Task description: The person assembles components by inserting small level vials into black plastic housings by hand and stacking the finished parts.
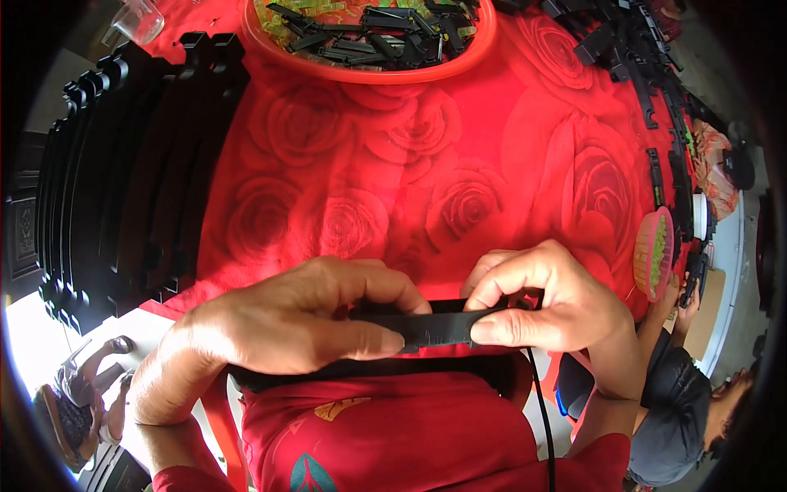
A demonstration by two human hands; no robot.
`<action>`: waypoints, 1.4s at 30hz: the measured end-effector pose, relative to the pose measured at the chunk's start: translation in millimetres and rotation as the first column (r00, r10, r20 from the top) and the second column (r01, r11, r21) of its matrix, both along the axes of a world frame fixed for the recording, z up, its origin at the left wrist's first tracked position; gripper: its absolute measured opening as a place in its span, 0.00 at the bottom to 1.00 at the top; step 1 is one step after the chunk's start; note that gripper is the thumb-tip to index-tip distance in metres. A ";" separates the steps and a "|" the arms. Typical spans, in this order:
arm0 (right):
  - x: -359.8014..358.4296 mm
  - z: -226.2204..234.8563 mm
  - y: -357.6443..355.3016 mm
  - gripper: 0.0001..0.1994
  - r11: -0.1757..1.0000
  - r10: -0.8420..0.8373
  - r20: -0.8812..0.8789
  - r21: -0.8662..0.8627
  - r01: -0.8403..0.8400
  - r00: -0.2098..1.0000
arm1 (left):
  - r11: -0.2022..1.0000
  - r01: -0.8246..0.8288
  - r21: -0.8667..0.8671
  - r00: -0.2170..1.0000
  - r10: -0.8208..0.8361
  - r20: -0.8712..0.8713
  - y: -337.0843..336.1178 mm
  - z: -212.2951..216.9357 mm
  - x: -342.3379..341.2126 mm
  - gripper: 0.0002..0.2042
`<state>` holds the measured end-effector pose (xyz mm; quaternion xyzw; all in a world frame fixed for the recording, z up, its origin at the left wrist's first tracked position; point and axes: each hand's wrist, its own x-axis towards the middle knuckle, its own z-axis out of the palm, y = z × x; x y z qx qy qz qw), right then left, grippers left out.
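Note:
Close to my body, at the near edge of the table, both hands hold a dark, flat, strip-like black plastic piece (437,330). My left hand (303,316) grips its left end, thumb on the near face and fingers bent over behind. Its right end is pinched by my right hand (545,307) between thumb and curled fingers. The piece lies roughly level, and my fingers cover both its ends. Behind it shows another dark edge; whether this belongs to the same piece I cannot tell.
A red basin (373,76) of black and yellowish clear parts stands at the far side of the rose-patterned red tablecloth (410,164). Long black plastic parts (135,164) line the left. Black parts (631,70) and a pink basket (643,254) are rightward, near a co-worker's hands (687,299).

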<state>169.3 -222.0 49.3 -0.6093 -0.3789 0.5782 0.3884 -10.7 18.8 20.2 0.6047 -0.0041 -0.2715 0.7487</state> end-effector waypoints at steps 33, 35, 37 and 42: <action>-6.1 -56.6 -20.4 0.12 0.833 -0.317 0.821 0.480 -0.274 0.475 | 0.569 -0.434 0.699 0.703 -0.272 0.657 -27.1 -24.6 3.6 0.20; -3.6 -57.9 -21.1 0.12 0.830 -0.321 0.788 0.501 -0.246 0.526 | 0.569 -0.489 0.662 0.673 -0.237 0.701 -26.0 -29.5 2.4 0.19; -2.2 -55.4 -22.7 0.13 0.834 -0.310 0.796 0.490 -0.252 0.521 | 0.574 -0.492 0.655 0.672 -0.228 0.704 -25.9 -31.0 2.9 0.19; -1.7 -54.6 -22.4 0.13 0.841 -0.297 0.816 0.470 -0.268 0.496 | 0.585 -0.458 0.669 0.682 -0.251 0.686 -25.2 -28.1 4.0 0.18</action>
